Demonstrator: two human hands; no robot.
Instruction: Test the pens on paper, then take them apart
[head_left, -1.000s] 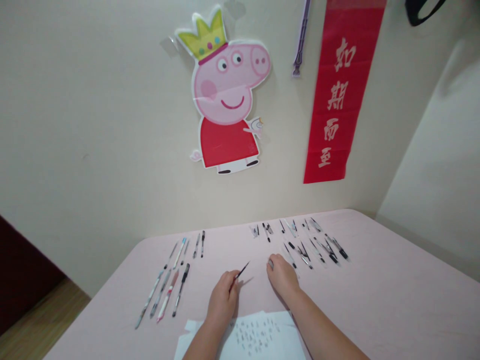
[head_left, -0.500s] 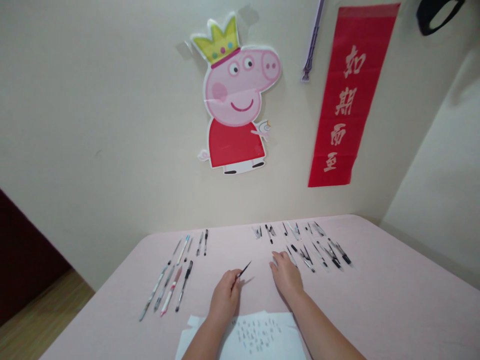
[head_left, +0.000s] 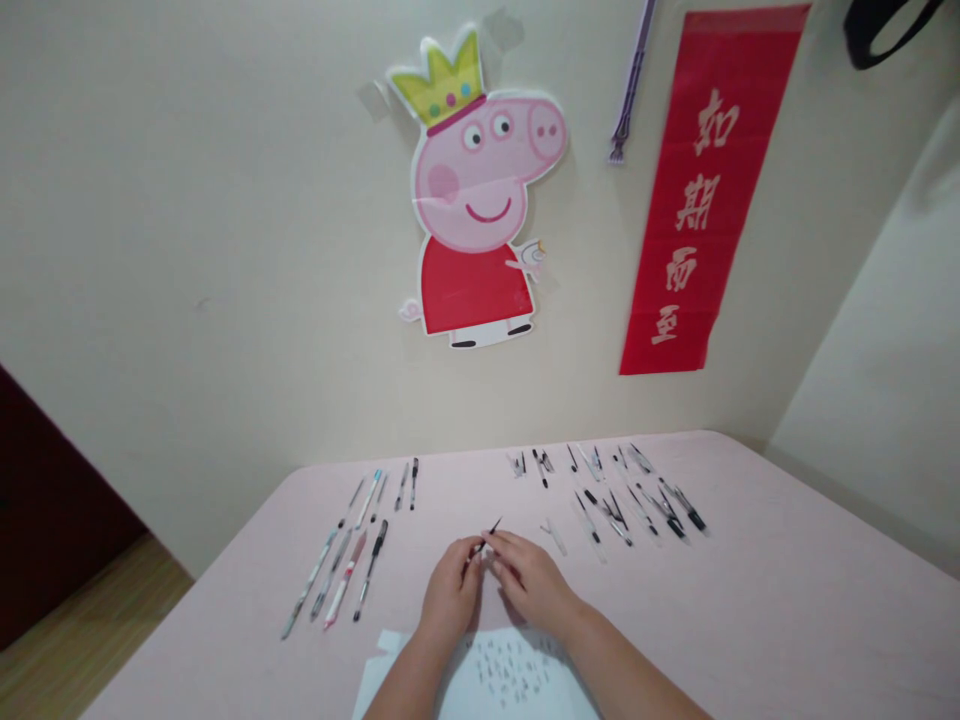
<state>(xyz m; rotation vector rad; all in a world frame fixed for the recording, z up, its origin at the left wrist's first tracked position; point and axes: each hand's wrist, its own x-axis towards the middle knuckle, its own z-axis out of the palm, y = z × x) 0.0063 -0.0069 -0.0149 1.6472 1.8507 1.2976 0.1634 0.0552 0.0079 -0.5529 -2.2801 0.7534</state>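
Note:
My left hand (head_left: pixel 452 582) is closed round a thin dark pen refill (head_left: pixel 496 524), its pointed end sticking up past the fingertips. My right hand (head_left: pixel 531 578) meets it there, thumb and fingers pinched at the same refill; the exact grip is partly hidden. Just beyond the right hand, small clear pen parts (head_left: pixel 555 537) lie on the pink tabletop (head_left: pixel 225 600). Under my wrists is a white sheet of paper (head_left: pixel 517 680) with rows of handwritten marks.
Several whole pens (head_left: pixel 346 580) lie in two rows on the left. Several groups of taken-apart pens (head_left: pixel 611 510), with caps and clear tubes, lie at the back right. Behind the table stands a wall with a pig cutout (head_left: pixel 480 200) and a red banner (head_left: pixel 701 190).
My right hand has moved left from the tabletop to the refill in my left hand. The clear parts where it was now show. The left hand stays nearly in place.

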